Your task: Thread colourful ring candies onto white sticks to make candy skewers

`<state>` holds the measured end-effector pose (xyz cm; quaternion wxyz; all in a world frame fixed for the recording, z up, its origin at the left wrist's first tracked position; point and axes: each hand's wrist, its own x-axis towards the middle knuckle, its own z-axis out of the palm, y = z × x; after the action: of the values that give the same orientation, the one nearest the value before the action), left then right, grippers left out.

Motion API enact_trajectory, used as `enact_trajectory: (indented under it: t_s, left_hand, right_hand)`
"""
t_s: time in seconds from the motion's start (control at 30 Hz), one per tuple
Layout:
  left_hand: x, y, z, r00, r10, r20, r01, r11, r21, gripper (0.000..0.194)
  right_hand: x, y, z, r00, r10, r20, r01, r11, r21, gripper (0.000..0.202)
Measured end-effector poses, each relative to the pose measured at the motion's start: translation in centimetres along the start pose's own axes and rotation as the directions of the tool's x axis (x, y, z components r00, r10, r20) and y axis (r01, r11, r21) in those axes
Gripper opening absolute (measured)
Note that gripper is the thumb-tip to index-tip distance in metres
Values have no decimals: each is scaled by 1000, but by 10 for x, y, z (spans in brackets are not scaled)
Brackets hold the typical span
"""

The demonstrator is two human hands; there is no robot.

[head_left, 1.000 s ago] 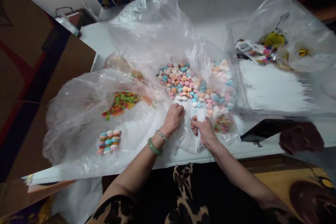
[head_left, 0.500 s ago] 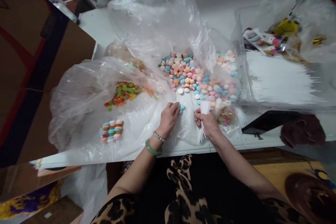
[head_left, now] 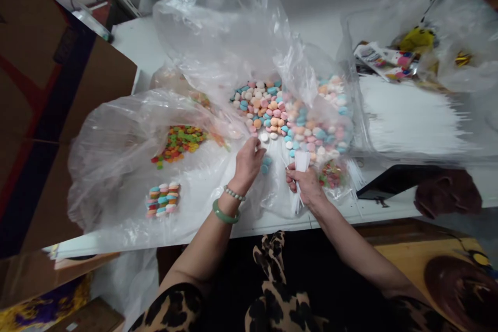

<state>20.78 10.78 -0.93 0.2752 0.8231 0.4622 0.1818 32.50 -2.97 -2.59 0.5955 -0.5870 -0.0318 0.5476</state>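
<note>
My left hand (head_left: 247, 164), with a bead bracelet and green bangle at its wrist, hovers just short of the pastel candy pile (head_left: 268, 109). Its thumb and fingers are slightly apart, and nothing shows between them. Beside the thumb, a few blue candies (head_left: 265, 165) lie on the clear plastic. My right hand (head_left: 307, 184) is closed around a bundle of white sticks (head_left: 302, 162), their flat tops pointing away from me. At the left lie finished-looking skewers (head_left: 163, 199) of stacked candies. Colourful gummy rings (head_left: 181, 142) spill from a plastic bag (head_left: 116, 124).
A clear tray of many white sticks (head_left: 404, 119) sits at the right, with wrappers (head_left: 385, 59) above it. Closer in are a small bag of gummies (head_left: 331, 174) and a dark tablet-like panel (head_left: 389, 181). A large cardboard box (head_left: 97, 104) borders the left side.
My left hand has moved off the blue candies, away from me toward the pile, and its fingers have parted. My right hand keeps its hold on the sticks. The view has shifted slightly.
</note>
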Motion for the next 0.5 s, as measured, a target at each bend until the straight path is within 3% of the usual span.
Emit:
enact_trajectory:
  t_s: [0.1,0.2,0.37,0.5]
  left_hand:
    - [29,5,10,994,105,2,-105,993,52,18]
    - [42,1,20,978,167,124,-188,963,193,17]
    - [26,-10,27,942,255,217,-322,868,378,31]
    - [22,-13,25,964,209,164,-242,944,222,35]
  right_hand:
    - [0,0,0,1000,8,-11,-8,1000,-2,27]
    - [0,-1,1,1000,21,-14,-21,1000,9,28]
    - [0,-4,3,1000,30,-4,-30,1000,7,28]
    - [0,-4,3,1000,25,3,-25,1000,-17,26]
